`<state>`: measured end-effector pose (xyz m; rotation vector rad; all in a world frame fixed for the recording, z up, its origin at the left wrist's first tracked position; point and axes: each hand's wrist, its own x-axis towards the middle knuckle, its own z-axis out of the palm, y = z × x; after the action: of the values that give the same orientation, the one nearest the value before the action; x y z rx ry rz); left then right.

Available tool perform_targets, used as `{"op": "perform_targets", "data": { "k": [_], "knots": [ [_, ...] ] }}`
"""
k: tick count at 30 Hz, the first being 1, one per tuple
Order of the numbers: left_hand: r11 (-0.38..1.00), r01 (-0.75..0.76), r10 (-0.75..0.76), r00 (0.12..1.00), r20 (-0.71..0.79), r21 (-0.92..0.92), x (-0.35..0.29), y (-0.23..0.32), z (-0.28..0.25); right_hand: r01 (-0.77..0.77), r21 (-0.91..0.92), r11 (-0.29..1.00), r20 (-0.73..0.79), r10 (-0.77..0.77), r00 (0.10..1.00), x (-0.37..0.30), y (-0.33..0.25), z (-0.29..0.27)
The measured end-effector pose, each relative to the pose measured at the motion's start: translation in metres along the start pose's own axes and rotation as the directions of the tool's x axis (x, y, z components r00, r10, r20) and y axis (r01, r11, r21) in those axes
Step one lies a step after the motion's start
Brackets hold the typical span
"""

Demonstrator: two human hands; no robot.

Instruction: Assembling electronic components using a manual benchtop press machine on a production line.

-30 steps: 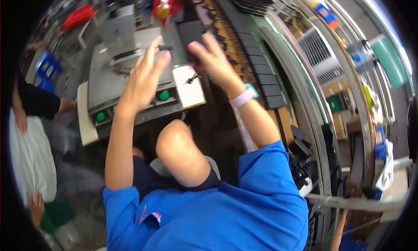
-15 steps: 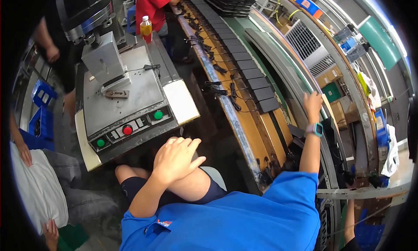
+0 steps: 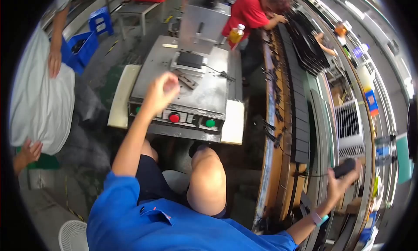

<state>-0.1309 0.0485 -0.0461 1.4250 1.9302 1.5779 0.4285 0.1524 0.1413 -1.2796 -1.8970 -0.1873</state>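
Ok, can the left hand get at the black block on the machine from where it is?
Probably yes: the left hand hovers close and looks empty, the near side of the black block is uncovered, and only a small metal bar lies between them.

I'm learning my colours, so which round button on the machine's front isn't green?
The middle button on the front of the machine. It is red, while the left button and right button are green.

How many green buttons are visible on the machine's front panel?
2: one green button right of the red button, another far left; the left forearm may hide more.
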Motion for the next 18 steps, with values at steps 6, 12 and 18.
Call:
{"op": "perform_targets", "data": {
  "k": [6,12,18],
  "knots": [
    [0.982,-0.155,0.153,0.988,0.028,0.111,0.128,-0.089,-0.003,-0.174,0.609,0.774,0.017,0.207,0.978,0.077,-0.068,0.026],
    [0.865,-0.064,0.172,0.969,0.175,-0.497,0.117,-0.083,-0.017,-0.279,0.638,0.718,0.559,-0.183,0.809,0.056,-0.137,0.249],
    [-0.04,0.0,-0.138,0.99,0.005,-0.999,-0.051,-0.012,-0.005,0.212,0.692,0.69,0.343,-0.573,0.744,0.039,-0.214,0.428]
  ]
}}
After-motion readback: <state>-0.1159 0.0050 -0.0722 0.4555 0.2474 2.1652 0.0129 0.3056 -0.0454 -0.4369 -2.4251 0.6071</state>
